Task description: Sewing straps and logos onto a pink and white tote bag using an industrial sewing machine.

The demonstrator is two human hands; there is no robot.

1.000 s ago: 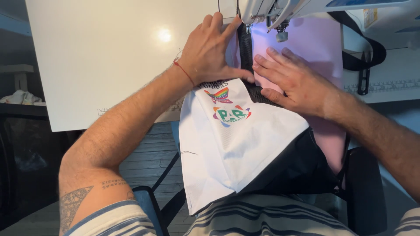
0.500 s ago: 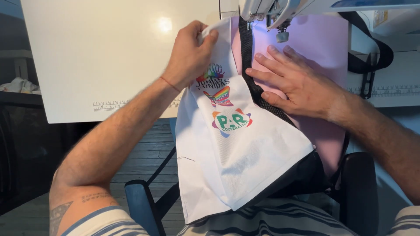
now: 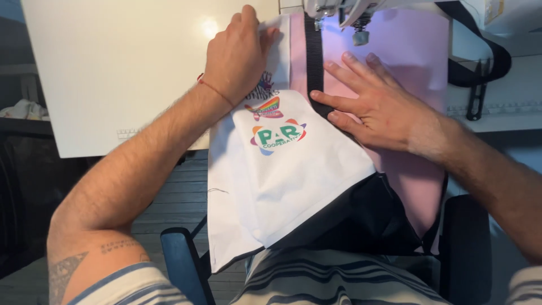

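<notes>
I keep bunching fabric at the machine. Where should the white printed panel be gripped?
Likely at the far left edge of the white panel, from the left, as the left hand pinches it; it lies flat there, clear of the black strap.

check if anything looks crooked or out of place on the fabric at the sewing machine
Nothing stands out. The white fabric lies flat beside the black strap, which runs straight to the sewing machine. The left hand grips the white edge; the right hand presses flat on the pink fabric.
</notes>
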